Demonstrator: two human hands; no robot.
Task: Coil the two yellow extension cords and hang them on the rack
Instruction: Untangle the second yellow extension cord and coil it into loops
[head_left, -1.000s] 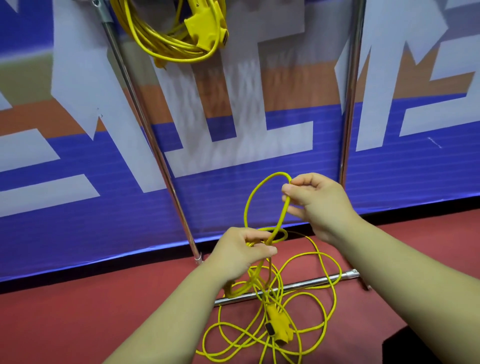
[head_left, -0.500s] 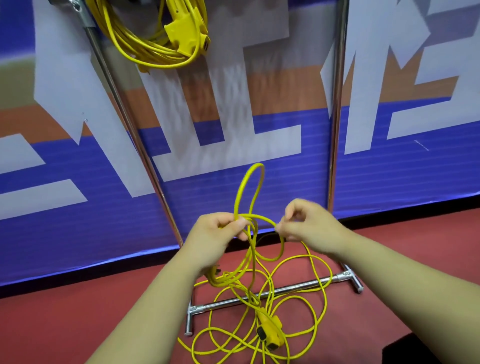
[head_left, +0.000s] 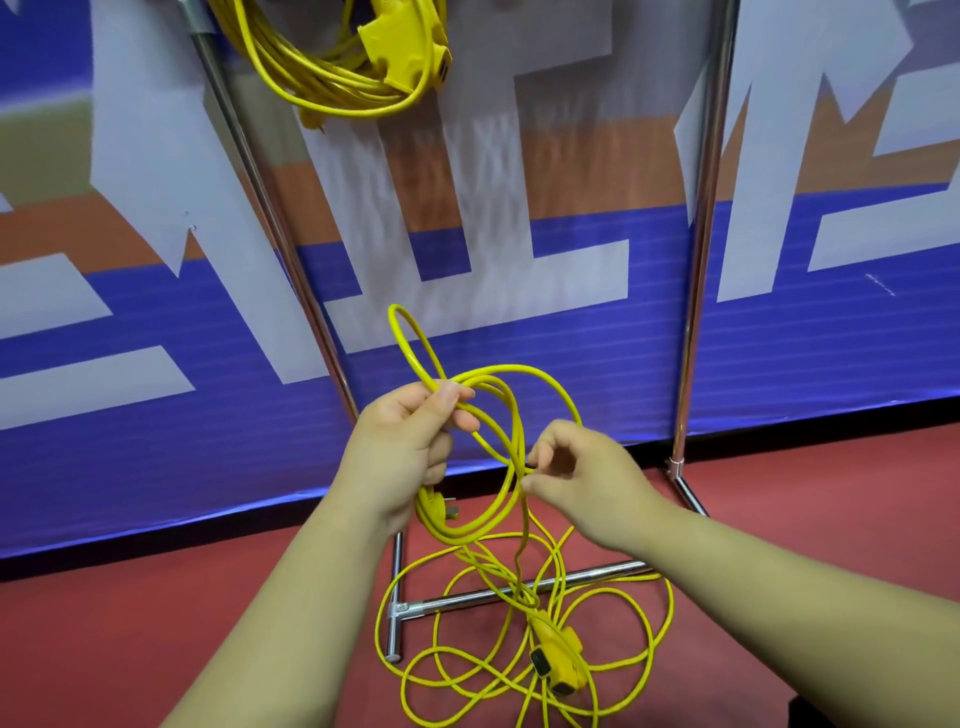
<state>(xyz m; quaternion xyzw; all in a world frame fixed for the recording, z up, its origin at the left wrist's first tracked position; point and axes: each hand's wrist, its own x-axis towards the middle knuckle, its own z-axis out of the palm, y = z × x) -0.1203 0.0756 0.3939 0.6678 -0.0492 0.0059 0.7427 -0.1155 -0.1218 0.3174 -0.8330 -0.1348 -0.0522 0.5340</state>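
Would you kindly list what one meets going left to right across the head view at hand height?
Slanted rack pole → left hand gripping the yellow cord → right hand → upright rack pole.

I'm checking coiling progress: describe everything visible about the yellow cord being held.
The loose yellow cord is thin, rubbery-looking, only partly coiled. The left hand grips a few loops, the plug dangling below; the right hand pinches a strand beside them. The rest sprawls over the red floor and rack base bar, ending in a socket block.
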